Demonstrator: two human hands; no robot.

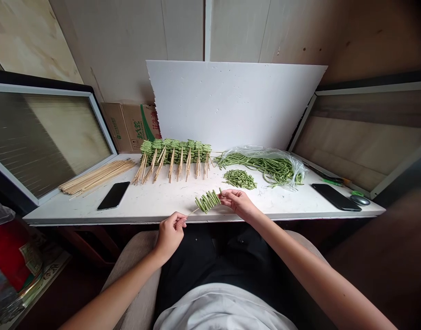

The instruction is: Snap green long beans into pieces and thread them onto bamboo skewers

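Bean skewer [208, 200]: held btwn both hands, left of cut-bean pile [240, 179] & nearer the body; short green pcs threaded crosswise, side by side, bare stick slanting down toward L.
L hand [171, 233]: thumb & fingers pinched tight on bare stick end, other fingers curled; farther left of pile, nearer the body.
R hand [240, 202]: fingertips drawn together at upper end of skewer, just this side of pile; on stick tip or last bean pc, can't tell.
Long beans [277, 167]: uncut, tangled heap behind & right of pile, partly under clear plastic bag [297, 172].
Finished skewers [176, 151]: stacked in a row, left of & behind pile, bare ends fanned toward the body.
Bare sticks [96, 176]: loose bundle, well left of pile.
L phone [113, 195]: dark screen up, left of pile, nr bare sticks.
R phone [336, 196]: black, right of pile; grey oval item [360, 200] just beside, prob. a mouse.
White board [238, 101]: propped upright behind pile.
Cardboard box [128, 123]: left of & behind pile, partly hidden by board.
White table [183, 197]: under pile.
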